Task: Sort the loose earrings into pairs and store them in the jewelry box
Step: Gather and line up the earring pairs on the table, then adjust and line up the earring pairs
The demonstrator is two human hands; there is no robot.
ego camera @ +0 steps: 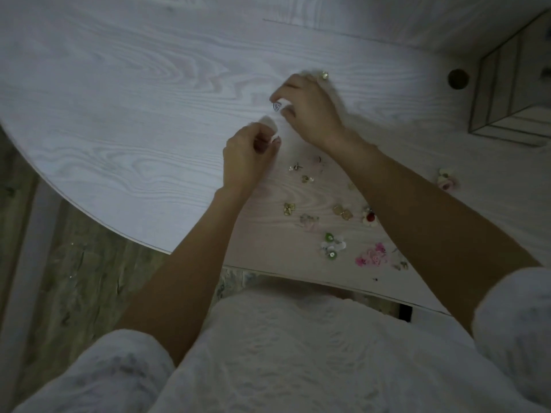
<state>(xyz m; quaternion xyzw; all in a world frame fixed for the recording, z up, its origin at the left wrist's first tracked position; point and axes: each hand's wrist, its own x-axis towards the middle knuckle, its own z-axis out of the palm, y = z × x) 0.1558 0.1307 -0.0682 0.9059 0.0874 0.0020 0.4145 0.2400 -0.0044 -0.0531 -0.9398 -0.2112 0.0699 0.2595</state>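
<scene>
Several loose earrings lie scattered on the white wood-grain table (119, 114) near its front edge: pink flower ones (372, 257), green and white ones (331, 245), gold ones (343, 210) and a red one (370, 217). My left hand (247, 156) pinches a small white piece (267, 122) above the table. My right hand (310, 108) pinches a small earring with a dark pattern (277, 106) just beyond it. A gold earring (324, 75) sits past my right hand. The glass jewelry box (512, 84) stands at the far right.
A pink and white flower earring (446, 179) lies alone to the right of my right forearm. A round dark hole (458, 79) sits in the tabletop beside the box. The table's curved left edge drops to a wooden floor (74, 263).
</scene>
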